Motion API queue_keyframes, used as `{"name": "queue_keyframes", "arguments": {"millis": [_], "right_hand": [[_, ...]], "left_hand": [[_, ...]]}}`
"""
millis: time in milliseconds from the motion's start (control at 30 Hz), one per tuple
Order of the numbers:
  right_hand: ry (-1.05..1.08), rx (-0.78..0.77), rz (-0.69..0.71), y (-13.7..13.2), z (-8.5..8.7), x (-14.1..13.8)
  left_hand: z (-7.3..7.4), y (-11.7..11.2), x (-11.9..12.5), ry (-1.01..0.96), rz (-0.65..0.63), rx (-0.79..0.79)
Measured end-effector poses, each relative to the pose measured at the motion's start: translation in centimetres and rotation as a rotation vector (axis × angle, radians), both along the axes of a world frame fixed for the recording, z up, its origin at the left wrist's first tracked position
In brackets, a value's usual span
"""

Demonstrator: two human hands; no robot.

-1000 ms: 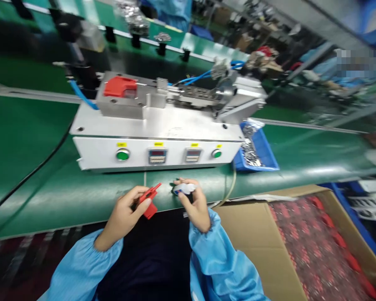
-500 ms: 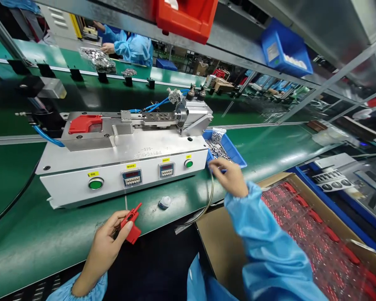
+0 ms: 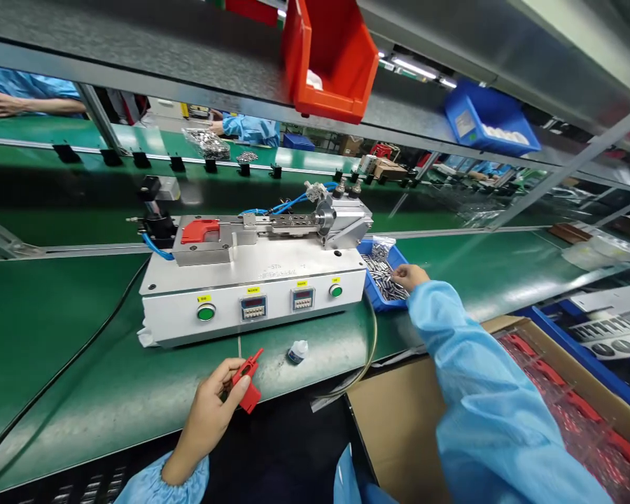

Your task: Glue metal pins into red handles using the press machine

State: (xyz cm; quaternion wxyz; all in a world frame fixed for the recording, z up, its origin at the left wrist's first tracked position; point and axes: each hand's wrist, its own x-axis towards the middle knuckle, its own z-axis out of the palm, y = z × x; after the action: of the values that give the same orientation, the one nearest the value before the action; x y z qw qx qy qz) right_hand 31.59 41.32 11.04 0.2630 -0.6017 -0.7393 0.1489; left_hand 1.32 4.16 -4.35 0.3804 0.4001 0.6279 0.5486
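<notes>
My left hand (image 3: 215,406) pinches a red plastic casing (image 3: 248,386) with a narrow tip, above the front edge of the green bench. My right hand (image 3: 410,276) reaches over the near right side of a blue bin (image 3: 383,306), its fingers closed together at the small metal pins (image 3: 384,274) inside. Whether a pin is between those fingertips I cannot make out. Left of the bin stands a white bench machine (image 3: 252,280) with green buttons. Another red casing (image 3: 200,230) lies in the machine's metal holder.
A small bottle (image 3: 297,351) stands in front of the machine. At my right, a cardboard box (image 3: 399,427) holds red parts in clear trays. Overhead, a shelf carries a red bin (image 3: 330,105) and a blue bin (image 3: 488,122). Co-workers' hands (image 3: 3,103) show across the bench.
My right hand has moved from in front of the blue bin to the metal pins in it. My left hand keeps the red casing. The camera view has shifted.
</notes>
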Motion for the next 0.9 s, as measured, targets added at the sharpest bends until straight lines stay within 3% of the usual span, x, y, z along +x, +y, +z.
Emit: {"name": "queue_keyframes", "arguments": {"millis": [100,200,333,533,700,800,900], "right_hand": [[0.051,-0.119,0.104,-0.6,2.4,0.0],[0.262,-0.144,0.251,-1.9,4.7,-0.7],[0.500,-0.146,0.431,-4.8,6.6,-3.9],[0.419,-0.172,0.710,-8.7,6.6,-12.3],[0.246,0.021,1.007,-8.4,6.7,-22.0],[0.205,0.157,1.029,-7.1,6.7,-27.9],[0.075,0.250,0.970,-6.0,6.1,-31.6]], "left_hand": [[-0.1,0.0,0.0,0.010,-0.033,-0.008],[0.0,0.2,0.1,-0.001,-0.057,-0.010],[0.2,0.6,0.3,-0.029,-0.062,0.007],[0.6,1.8,0.6,-0.040,-0.045,0.078],[0.7,2.5,0.4,-0.037,-0.007,0.093],[0.8,2.7,0.5,-0.025,-0.002,0.107],[0.9,2.7,0.4,-0.025,-0.006,0.112]]}}
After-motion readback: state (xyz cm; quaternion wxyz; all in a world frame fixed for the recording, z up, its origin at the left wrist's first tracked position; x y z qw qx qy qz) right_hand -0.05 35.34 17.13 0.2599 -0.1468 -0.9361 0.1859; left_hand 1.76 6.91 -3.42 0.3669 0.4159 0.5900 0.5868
